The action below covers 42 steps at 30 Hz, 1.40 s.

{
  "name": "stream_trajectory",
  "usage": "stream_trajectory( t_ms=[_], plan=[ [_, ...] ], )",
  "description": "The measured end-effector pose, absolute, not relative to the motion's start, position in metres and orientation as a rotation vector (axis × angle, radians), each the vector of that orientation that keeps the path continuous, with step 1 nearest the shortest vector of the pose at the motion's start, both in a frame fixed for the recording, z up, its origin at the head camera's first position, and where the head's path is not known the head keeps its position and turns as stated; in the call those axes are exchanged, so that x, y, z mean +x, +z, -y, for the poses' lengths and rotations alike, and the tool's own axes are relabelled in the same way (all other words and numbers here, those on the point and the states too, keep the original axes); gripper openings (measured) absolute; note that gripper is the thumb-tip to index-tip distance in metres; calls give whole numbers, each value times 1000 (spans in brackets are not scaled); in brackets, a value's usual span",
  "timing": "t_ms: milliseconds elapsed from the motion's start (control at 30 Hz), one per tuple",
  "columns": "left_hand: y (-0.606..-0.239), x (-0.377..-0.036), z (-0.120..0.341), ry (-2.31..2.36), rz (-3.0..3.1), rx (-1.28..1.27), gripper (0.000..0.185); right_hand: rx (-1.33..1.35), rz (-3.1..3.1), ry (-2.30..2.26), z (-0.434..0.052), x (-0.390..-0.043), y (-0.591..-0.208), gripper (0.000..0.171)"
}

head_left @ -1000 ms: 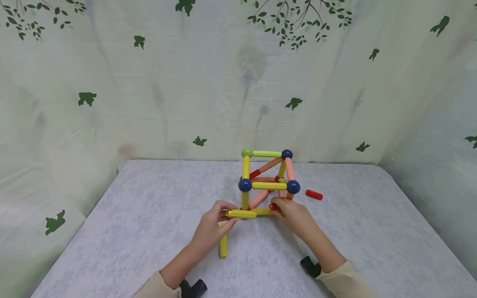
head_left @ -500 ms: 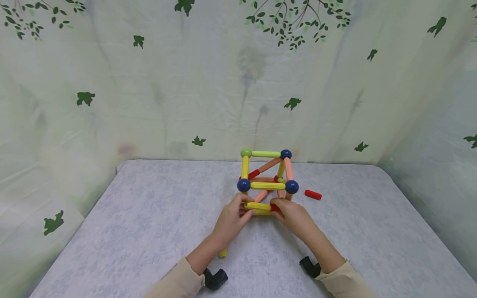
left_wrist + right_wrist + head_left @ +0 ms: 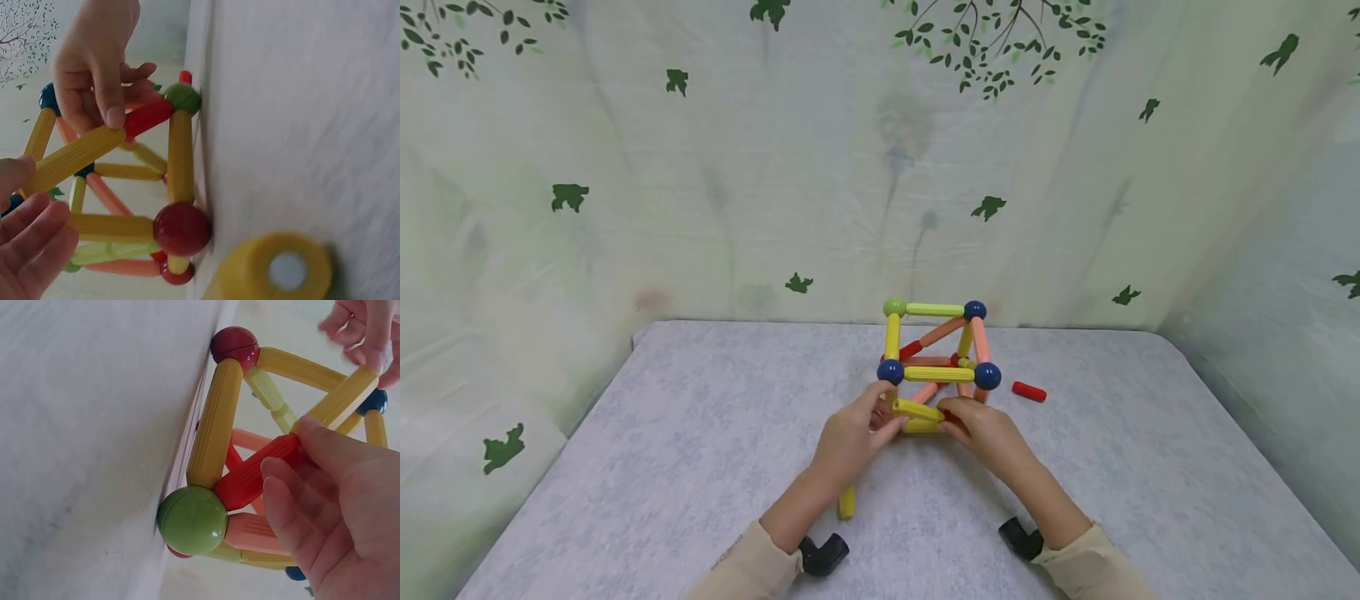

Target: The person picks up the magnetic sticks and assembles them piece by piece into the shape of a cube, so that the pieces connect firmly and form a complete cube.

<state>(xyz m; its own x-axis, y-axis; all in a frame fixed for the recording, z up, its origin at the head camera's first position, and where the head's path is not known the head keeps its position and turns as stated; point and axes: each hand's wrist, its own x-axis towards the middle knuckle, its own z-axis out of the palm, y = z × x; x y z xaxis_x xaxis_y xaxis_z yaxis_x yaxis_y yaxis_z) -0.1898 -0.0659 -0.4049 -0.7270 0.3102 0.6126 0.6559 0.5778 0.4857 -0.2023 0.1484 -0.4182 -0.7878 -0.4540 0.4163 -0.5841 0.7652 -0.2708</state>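
In the head view a frame of magnetic rods and balls stands mid-table, with blue balls (image 3: 987,376) on top. My right hand (image 3: 988,429) pinches a short red rod (image 3: 259,472) where it meets a yellow rod (image 3: 344,397). The red rod's other end touches a green ball (image 3: 192,520) at the frame's foot; the yellow rod slants up from it. My left hand (image 3: 853,433) is at the yellow rod's far end, fingers spread and fingertips at or beside it. A dark red ball (image 3: 182,229) forms another low corner.
One loose red rod (image 3: 1029,391) lies right of the frame. A loose yellow rod (image 3: 847,503) lies under my left forearm, partly hidden. The grey-white table (image 3: 722,400) ends at a leaf-printed cloth (image 3: 850,167). Black wrist mounts (image 3: 823,555) sit at both cuffs.
My left hand brought the yellow rod rightward to the red rod's end, then drew back slightly left with its fingers looser. My right hand has stayed at the red rod.
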Motion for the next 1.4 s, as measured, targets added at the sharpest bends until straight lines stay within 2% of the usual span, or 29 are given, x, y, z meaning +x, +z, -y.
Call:
stream_trajectory(
  t_ms=[233, 533, 767, 1000, 1400],
  plan=[
    [-399, -202, 72, -805, 2308, -722, 69, 854, 2564, 504, -149, -204, -420, 25],
    [-395, -210, 73, -782, 2386, -727, 75, 735, 2640, 520, -144, -204, -418, 22],
    [-394, -214, 72, -812, 2383, -766, 64, 574, 2736, 626, -139, -202, -415, 18],
    [-395, -217, 70, -833, 2388, -728, 53, 530, 2741, 673, -136, -202, -415, 18],
    [-398, -216, 67, -945, 2402, -713, 52, 460, 2710, 651, -132, -201, -418, 23]
  ],
)
